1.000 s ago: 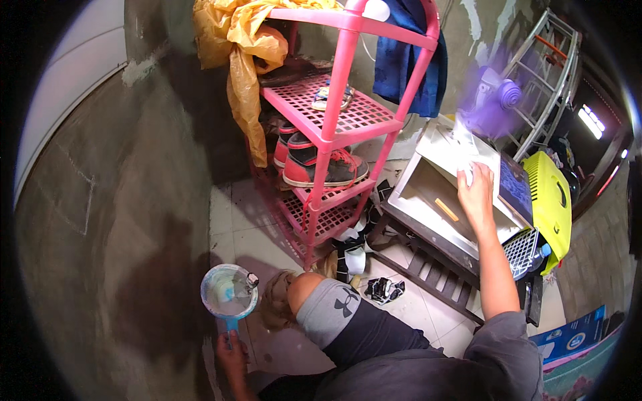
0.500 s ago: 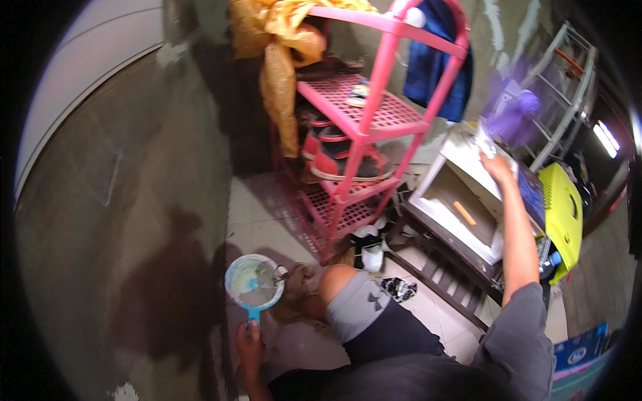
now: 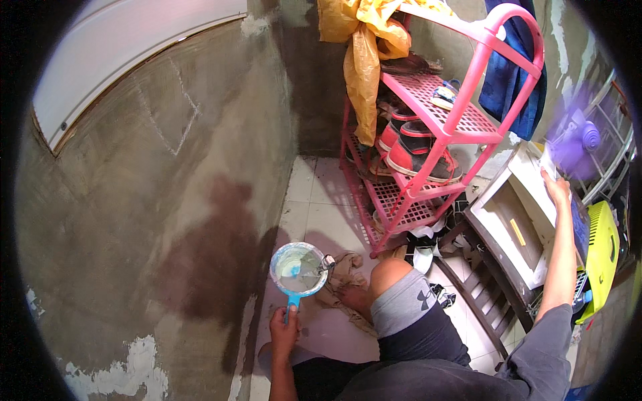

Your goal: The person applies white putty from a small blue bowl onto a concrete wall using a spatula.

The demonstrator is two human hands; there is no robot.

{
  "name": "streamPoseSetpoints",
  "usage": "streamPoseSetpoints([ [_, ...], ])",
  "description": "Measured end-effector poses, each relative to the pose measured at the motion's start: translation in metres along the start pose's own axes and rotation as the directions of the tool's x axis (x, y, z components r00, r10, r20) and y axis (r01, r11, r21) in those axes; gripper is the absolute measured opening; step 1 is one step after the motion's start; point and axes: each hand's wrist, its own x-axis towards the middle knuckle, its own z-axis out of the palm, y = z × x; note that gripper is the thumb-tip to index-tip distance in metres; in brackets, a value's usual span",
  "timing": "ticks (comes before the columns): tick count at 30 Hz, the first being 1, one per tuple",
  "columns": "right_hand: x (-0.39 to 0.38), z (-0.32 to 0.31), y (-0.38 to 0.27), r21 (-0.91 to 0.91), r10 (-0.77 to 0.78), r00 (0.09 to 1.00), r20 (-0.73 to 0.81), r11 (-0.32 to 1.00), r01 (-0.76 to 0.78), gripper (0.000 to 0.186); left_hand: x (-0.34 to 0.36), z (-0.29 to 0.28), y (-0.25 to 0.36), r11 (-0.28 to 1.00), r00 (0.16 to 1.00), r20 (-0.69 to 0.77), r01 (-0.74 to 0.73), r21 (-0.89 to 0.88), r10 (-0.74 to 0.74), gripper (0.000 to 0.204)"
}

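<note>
My left hand (image 3: 284,327) grips the blue handle of a dipper (image 3: 287,252) low at centre; a watery pale mixture is inside, and a small metal tool, too small to name, leans on its right rim. My right hand (image 3: 553,180) reaches out to the right and has its fingers round the white stand of a small purple fan (image 3: 587,137), whose blades are blurred. The fan sits over a white open-fronted box (image 3: 509,227) on a dark slatted wooden rack (image 3: 481,301).
A pink shoe rack (image 3: 460,137) holds shoes and sandals, with a yellow bag (image 3: 364,73) draped over it. A patched grey wall (image 3: 120,234) borders the left. Crumpled cloth (image 3: 344,307) lies by my knee. A lime plastic crate (image 3: 598,260) and metal ladder (image 3: 612,107) stand at right.
My view has swung left, so the rack, fan and box appear further right and more wall shows. My left hand still holds the dipper; my right hand stays at the fan.
</note>
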Motion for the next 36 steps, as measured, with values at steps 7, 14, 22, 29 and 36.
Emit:
streamPoseSetpoints([
  [7, -0.032, -0.018, -0.019, -0.078, 0.038, 0.998, -0.049, 0.996, -0.042, 0.103, 0.0, 0.001, -0.007, 0.998, 1.0, 0.023, 0.0, -0.06, 0.001, 0.036],
  [14, -0.038, -0.023, -0.029, -0.123, 0.141, 0.986, -0.089, 0.981, -0.151, 0.106, 0.001, 0.0, -0.011, 1.0, 1.0, -0.015, -0.017, -0.004, 0.016, 0.038],
  [22, -0.06, 0.002, 0.008, -0.258, 0.026, 1.0, -0.015, 0.966, -0.029, 0.075, -0.002, 0.004, -0.007, 0.999, 0.999, -0.017, 0.037, 0.018, -0.037, 0.038],
  [29, -0.034, 0.012, 0.029, 0.133, -0.236, 0.968, 0.087, 0.966, 0.223, 0.065, 0.002, 0.008, -0.014, 0.996, 0.999, -0.039, -0.02, 0.093, 0.023, 0.038],
  [36, -0.055, 0.007, 0.013, -0.009, -0.087, 0.996, 0.02, 0.996, 0.087, 0.07, -0.005, 0.007, -0.009, 0.999, 1.0, -0.029, -0.003, 0.038, 0.004, 0.037],
])
